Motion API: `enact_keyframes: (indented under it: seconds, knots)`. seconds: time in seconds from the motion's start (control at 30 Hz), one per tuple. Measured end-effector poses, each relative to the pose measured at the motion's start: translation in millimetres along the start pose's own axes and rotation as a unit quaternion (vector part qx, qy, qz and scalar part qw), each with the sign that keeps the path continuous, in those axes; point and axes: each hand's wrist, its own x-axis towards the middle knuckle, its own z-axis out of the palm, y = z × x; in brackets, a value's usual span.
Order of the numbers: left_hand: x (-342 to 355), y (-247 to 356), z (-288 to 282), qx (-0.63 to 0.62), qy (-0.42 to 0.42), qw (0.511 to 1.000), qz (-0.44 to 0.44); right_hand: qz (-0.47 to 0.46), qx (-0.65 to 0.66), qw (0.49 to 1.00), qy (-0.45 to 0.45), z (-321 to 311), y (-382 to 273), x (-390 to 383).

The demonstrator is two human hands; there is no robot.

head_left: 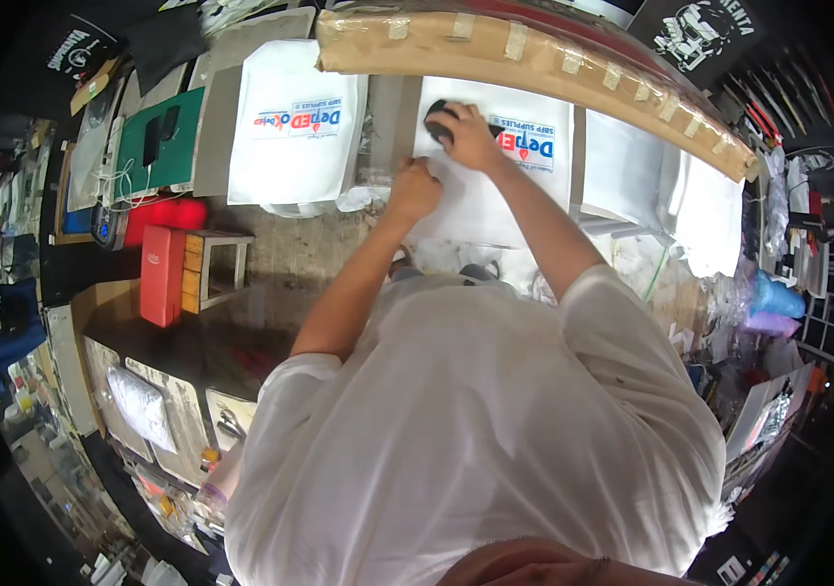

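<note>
White shirt (476,430) and shoulders fill the lower frame and hide the near edge of the worktop (290,254). Both forearms reach up and away from it. Left hand (413,191) rests closed as a loose fist on the near left edge of a white bag (495,186), pinning it flat; whether its fingers pinch any cloth cannot be told. Right hand (471,135) lies just beyond, fingers curled over a dark, rounded tool (439,117) pressed on the bag; most of the tool is covered, so its kind cannot be made out. This bag lies flat at centre, long axis running near to far, its coloured print at the far right, partly hidden by the right wrist. A second white bag (295,122) lies apart to the left, print fully showing. Two printed bags counted. Farther right, more white sheets (705,220) overlap; their number is unclear. Farthest, one taped cardboard strip (534,54) spans the back, covering both bags' far edges.
</note>
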Motion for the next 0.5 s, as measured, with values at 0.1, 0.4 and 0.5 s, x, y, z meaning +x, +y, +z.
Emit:
enact_keyframes:
  seconds: [0.1,0.4,0.5]
  knots:
    - [5,2,6,0.011,-0.006,1.0,-0.017,0.063,-0.062,0.996,-0.032,-3,17,21]
    - [0,-8,15,-0.053,0.018,0.998,0.004,0.069,-0.047,0.996,-0.037,-15,-34,-34]
    - [-1,7,9,-0.041,-0.005,0.998,-0.054,0.097,-0.053,0.992,0.066,-2,-22,-41]
